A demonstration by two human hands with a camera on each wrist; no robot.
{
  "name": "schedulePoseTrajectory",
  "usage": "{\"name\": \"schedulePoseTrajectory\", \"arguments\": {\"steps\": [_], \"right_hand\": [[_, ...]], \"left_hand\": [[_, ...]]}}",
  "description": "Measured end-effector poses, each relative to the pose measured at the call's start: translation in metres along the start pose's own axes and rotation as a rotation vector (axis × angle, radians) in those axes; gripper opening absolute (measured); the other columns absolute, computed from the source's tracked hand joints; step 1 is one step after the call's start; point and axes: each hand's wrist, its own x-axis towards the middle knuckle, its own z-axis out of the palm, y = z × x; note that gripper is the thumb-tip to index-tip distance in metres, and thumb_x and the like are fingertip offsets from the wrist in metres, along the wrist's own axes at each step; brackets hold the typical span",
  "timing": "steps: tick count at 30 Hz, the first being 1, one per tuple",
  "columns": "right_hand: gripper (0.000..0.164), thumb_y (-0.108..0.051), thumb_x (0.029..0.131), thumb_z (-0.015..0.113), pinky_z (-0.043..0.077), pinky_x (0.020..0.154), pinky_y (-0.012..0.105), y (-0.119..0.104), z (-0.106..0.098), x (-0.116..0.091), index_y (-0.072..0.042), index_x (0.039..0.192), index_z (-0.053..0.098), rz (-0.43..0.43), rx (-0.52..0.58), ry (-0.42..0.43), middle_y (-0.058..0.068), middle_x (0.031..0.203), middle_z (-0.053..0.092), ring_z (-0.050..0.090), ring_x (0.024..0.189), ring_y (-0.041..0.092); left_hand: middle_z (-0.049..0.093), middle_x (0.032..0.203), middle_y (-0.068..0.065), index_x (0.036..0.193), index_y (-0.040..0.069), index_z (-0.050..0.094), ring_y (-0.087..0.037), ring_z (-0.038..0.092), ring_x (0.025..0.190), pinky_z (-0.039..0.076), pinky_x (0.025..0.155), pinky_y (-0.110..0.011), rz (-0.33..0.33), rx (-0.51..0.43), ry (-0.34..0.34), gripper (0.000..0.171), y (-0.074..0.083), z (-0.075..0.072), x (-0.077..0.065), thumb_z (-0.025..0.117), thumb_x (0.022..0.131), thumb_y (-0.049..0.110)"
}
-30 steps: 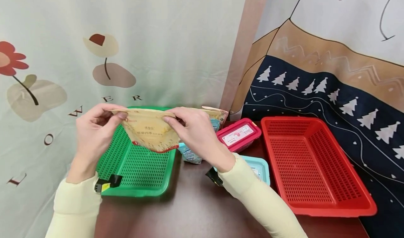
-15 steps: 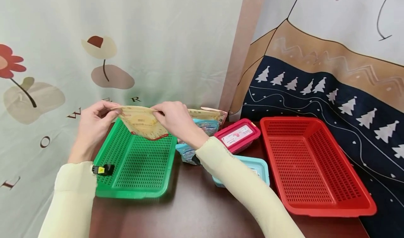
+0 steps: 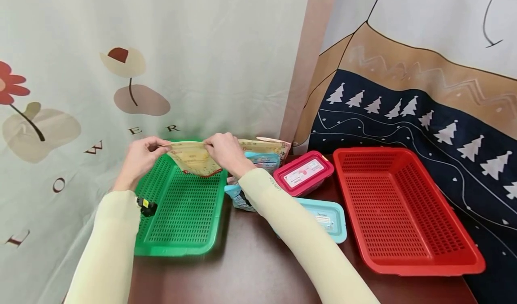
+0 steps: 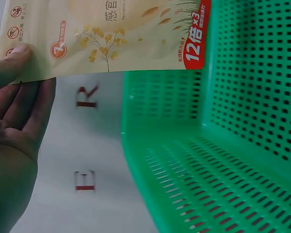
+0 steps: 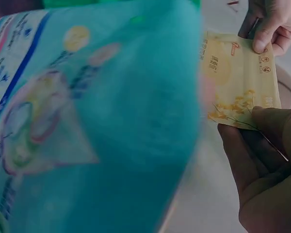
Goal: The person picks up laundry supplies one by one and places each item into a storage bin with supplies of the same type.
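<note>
A pale yellow pouch [image 3: 193, 157] with a red lower edge hangs over the back part of the green basket [image 3: 183, 214]. My left hand [image 3: 141, 158] pinches its upper left corner between thumb and fingers. At the opposite top corner, my right hand [image 3: 227, 150] pinches the same pouch. In the left wrist view, the pouch [image 4: 111, 39] shows printed leaves and a red strip, with the basket's mesh wall [image 4: 165, 99] beyond it. A blue bag [image 5: 111, 111] fills much of the right wrist view, beside the pinched pouch [image 5: 228, 68].
Blue bags [image 3: 262, 160] and another yellow pouch [image 3: 269, 146] stand right of the green basket, partly behind my right arm. A magenta lidded box [image 3: 304, 174] and a light blue lidded box [image 3: 329, 219] sit beside a red basket [image 3: 397, 214]. A curtain [image 3: 226, 62] hangs behind.
Both hands have carried the yellow pouch farther back over the green basket. My left hand has lately shifted right, closer to my right hand. The boxes and baskets stay put.
</note>
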Motion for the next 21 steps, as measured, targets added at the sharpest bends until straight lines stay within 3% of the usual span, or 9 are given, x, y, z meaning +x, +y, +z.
{"name": "schedulePoseTrajectory", "arguments": {"steps": [2, 5, 8, 10, 13, 16, 21], "right_hand": [[0.03, -0.023, 0.11, 0.054, 0.025, 0.044, 0.02, 0.004, 0.005, 0.002, -0.021, 0.132, 0.074, 0.026, 0.002, -0.018, -0.001, 0.111, 0.078, 0.03, 0.04, 0.006], [0.029, -0.022, 0.11, 0.053, 0.022, 0.042, 0.02, 0.01, 0.012, 0.004, -0.021, 0.129, 0.076, 0.057, -0.005, -0.032, -0.003, 0.081, 0.072, 0.028, 0.039, 0.006], [0.033, -0.021, 0.11, 0.052, 0.02, 0.045, 0.02, 0.014, 0.018, 0.005, -0.016, 0.096, 0.082, 0.071, -0.035, -0.05, -0.005, 0.057, 0.047, 0.026, 0.042, 0.006], [0.042, -0.021, 0.11, 0.053, 0.019, 0.047, 0.021, 0.015, 0.021, 0.006, -0.016, 0.069, 0.064, 0.068, -0.045, -0.054, -0.005, 0.053, 0.034, 0.024, 0.045, 0.007], [0.05, -0.02, 0.11, 0.052, 0.019, 0.05, 0.021, 0.014, 0.023, 0.007, -0.017, 0.064, 0.033, 0.052, -0.029, -0.064, -0.005, 0.055, 0.026, 0.021, 0.048, 0.007], [0.052, -0.019, 0.11, 0.051, 0.021, 0.05, 0.021, 0.013, 0.024, 0.007, -0.019, 0.063, 0.03, 0.048, -0.01, -0.081, -0.004, 0.055, 0.025, 0.021, 0.048, 0.008], [0.048, -0.019, 0.111, 0.048, 0.023, 0.05, 0.023, 0.014, 0.022, 0.007, -0.016, 0.064, 0.037, 0.08, 0.007, -0.178, -0.003, 0.056, 0.029, 0.023, 0.047, 0.009]], "left_hand": [[0.076, 0.104, -0.014, 0.109, 0.005, 0.079, -0.002, 0.061, 0.079, 0.045, 0.065, -0.019, 0.004, 0.036, 0.002, 0.019, -0.004, 0.005, 0.004, 0.07, 0.101, 0.02], [0.076, 0.106, -0.016, 0.108, 0.007, 0.08, -0.01, 0.065, 0.082, 0.045, 0.065, -0.018, 0.012, 0.082, 0.021, 0.017, -0.009, 0.015, 0.01, 0.07, 0.101, 0.019], [0.076, 0.11, -0.016, 0.11, 0.009, 0.08, -0.022, 0.069, 0.09, 0.048, 0.069, -0.021, 0.004, 0.106, 0.039, 0.016, -0.014, 0.024, 0.013, 0.069, 0.101, 0.018], [0.076, 0.113, -0.013, 0.11, 0.011, 0.08, -0.026, 0.07, 0.095, 0.049, 0.071, -0.024, -0.01, 0.118, 0.054, 0.016, -0.017, 0.028, 0.014, 0.069, 0.102, 0.017], [0.076, 0.117, -0.012, 0.111, 0.011, 0.08, -0.03, 0.07, 0.098, 0.05, 0.073, -0.028, -0.013, 0.129, 0.075, 0.016, -0.02, 0.032, 0.013, 0.068, 0.102, 0.017], [0.075, 0.118, -0.013, 0.112, 0.009, 0.079, -0.032, 0.07, 0.098, 0.051, 0.074, -0.032, -0.004, 0.137, 0.065, 0.016, -0.022, 0.034, 0.012, 0.067, 0.103, 0.016], [0.074, 0.113, -0.02, 0.118, 0.005, 0.075, -0.037, 0.069, 0.099, 0.054, 0.078, -0.047, -0.006, 0.157, -0.015, 0.02, -0.023, 0.037, 0.009, 0.065, 0.104, 0.014]]}}
